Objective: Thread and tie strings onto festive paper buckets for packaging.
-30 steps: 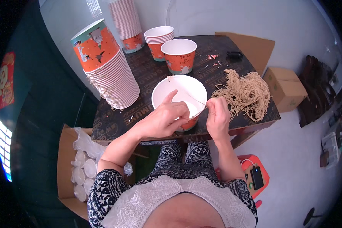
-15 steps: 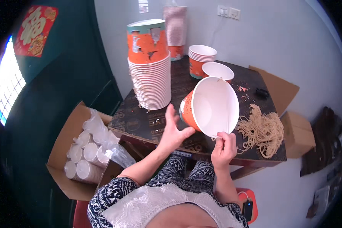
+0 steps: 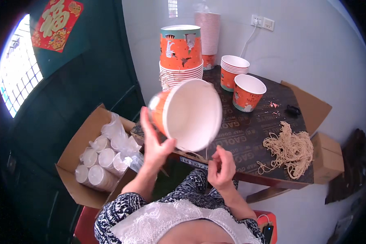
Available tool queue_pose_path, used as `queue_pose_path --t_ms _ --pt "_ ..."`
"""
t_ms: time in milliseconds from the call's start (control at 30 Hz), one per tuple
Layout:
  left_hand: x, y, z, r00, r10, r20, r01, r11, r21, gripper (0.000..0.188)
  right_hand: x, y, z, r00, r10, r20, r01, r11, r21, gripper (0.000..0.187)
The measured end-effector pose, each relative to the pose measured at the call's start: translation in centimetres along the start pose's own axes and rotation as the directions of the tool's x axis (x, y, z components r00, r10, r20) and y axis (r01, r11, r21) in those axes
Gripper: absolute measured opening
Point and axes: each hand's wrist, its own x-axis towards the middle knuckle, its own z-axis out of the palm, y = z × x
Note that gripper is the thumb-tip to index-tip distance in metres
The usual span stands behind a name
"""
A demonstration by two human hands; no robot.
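The left forearm leans up and to the right from the lower part of the view, and the left hand is the higher one, with its fingers pointing upward and its thumb standing well apart from them. The right forearm leans to the left; the right hand has its fingers curled toward the thumb, though whether their tips touch is difficult to tell

You seem to be in a makeshift workroom: stacked paper buckets upper centre, heaped cord right, open carton lower left.
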Motion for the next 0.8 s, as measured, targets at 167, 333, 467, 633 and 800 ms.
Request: queue_pose_path --t_ms 167,333,467,633,800 --pt "6.6 4.4 -7.2 0.786 0.618 0.024 -0.268 0.306 0.914 0.123 -1.2 2.8 -2.2 0.985 0.174 -0.008 -0.173 0.977 -0.121 0.030" --pt "17.3 8.4 -8.0 0.658 0.703 0.270 -0.254 -0.131 0.958 0.120 -2.6 6.2 -4.0 0.944 0.329 0.035 -0.318 0.930 -0.182 0.013" --pt "25.1 10.1 -5.2 0.556 0.673 0.488 -0.442 -0.258 0.859 0.117 -3.4 7.7 -3.9 0.930 0.365 0.046 -0.356 0.924 -0.142 0.013" --pt "30.1 9.8 0.3 0.537 0.558 0.633 -0.604 -0.269 0.750 0.124 -3.5 7.9 -4.3 0.916 0.393 0.078 -0.385 0.917 -0.106 0.014" --pt "30.0 7.6 2.9 0.509 0.425 0.748 -0.703 -0.296 0.646 0.126 -3.6 7.8 -4.6 0.920 0.385 0.068 -0.380 0.922 -0.073 0.014"
